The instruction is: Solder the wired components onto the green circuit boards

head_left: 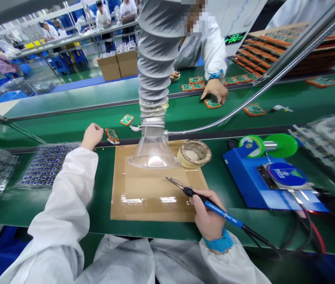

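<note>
My right hand [210, 215] grips a blue and black soldering iron [214, 207], its metal tip pointing left over a brown cardboard sheet [155, 213]. My left hand [92, 136] is at the near edge of the green belt, fingers curled together; what they hold, if anything, is hidden. Just right of its fingertips is a tilted orange-edged circuit board [112, 135]. Another board [126, 119] lies farther back, beside a small white connector [134, 128]. A clear fume hood [154, 152] hangs over the cardboard, and a round, stained pot [194, 154] stands at its back right.
A blue solder feeder [244, 181] with a green reel [281, 145] stands right. A tray of small blue parts [45, 165] lies left. Across the belt, a co-worker's hand [215, 90] touches a board [212, 103]. A metal flexible arm [232, 118] crosses the right side.
</note>
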